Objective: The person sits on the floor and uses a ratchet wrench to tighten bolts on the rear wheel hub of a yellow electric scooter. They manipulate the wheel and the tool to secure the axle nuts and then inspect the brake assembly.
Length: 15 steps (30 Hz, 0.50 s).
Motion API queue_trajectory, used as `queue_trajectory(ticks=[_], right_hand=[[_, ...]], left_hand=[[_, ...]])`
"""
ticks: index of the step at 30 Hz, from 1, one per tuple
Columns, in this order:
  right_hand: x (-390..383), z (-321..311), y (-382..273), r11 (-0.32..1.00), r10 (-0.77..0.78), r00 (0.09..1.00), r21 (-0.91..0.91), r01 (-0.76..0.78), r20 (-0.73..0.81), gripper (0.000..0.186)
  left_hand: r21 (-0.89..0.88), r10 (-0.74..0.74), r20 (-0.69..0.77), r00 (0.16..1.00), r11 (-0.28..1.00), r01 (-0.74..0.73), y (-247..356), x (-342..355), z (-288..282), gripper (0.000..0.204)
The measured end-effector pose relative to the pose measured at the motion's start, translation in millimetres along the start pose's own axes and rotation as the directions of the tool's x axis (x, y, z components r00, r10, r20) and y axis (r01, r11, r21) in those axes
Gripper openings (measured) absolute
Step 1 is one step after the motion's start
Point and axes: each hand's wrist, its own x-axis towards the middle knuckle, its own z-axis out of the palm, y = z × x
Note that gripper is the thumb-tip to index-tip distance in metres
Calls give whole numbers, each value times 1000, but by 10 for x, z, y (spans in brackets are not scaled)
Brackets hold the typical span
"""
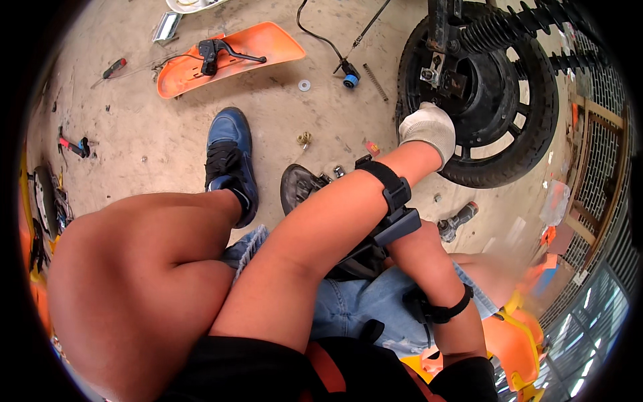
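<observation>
The left hand [429, 128], covered by a pale glove, is held against the lower left part of a black wheel [492, 100], close to its hub; the fingertips are hidden, so whether anything is gripped by them cannot be told. The right hand is concealed behind the left forearm [348, 218], and its state cannot be made out. Just beyond the left hand, a metal bracket [432, 70] is seen at the wheel's axle, and farther up and to the right a black coil spring shock absorber [506, 30] is mounted. To the left of that hand, a loose thin spring [376, 82], a cable end with a blue tip [349, 79] and a flat washer [304, 85] are scattered on the floor [335, 130]. Farther left, an orange panel [268, 43] is topped by a black lever assembly [211, 57]. Below the left hand, slightly to its right, a grey tool [459, 221] is laid down.
</observation>
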Motion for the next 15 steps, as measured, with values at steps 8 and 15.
queue_trajectory(ticks=[8, 15], right_hand=[[-22, -43, 3, 998, 16, 1000, 62, -16, 2, 6], [-12, 8, 5, 999, -22, 997, 28, 24, -72, 6]], left_hand=[[-388, -32, -15, 999, 921, 24, -125, -340, -128, 60], [-218, -28, -66, 997, 976, 13, -83, 58, 88, 62]])
